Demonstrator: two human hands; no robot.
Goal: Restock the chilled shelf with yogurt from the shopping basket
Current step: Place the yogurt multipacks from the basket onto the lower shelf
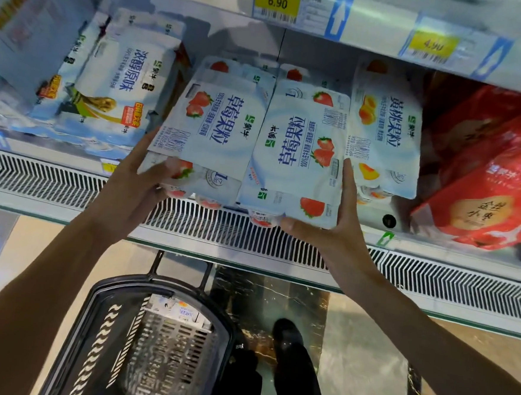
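Two white strawberry yogurt multipacks lie side by side at the front of the chilled shelf (68, 201). My left hand (134, 179) holds the left pack (217, 132) at its near left corner, thumb curled under it. My right hand (340, 221) grips the right pack (299, 157) along its right edge, thumb underneath. Both packs overhang the vent grille at the shelf front. Below on the floor stands the black shopping basket (95, 334), with one small pack (177, 311) lying inside at its far end.
Plain-flavour yogurt packs (119, 85) sit to the left on the shelf, a peach pack (384, 125) right of my packs, and red boxes (494, 183) at far right. Price tags hang on the upper shelf edge (276, 4). My shoes (289, 341) stand beside the basket.
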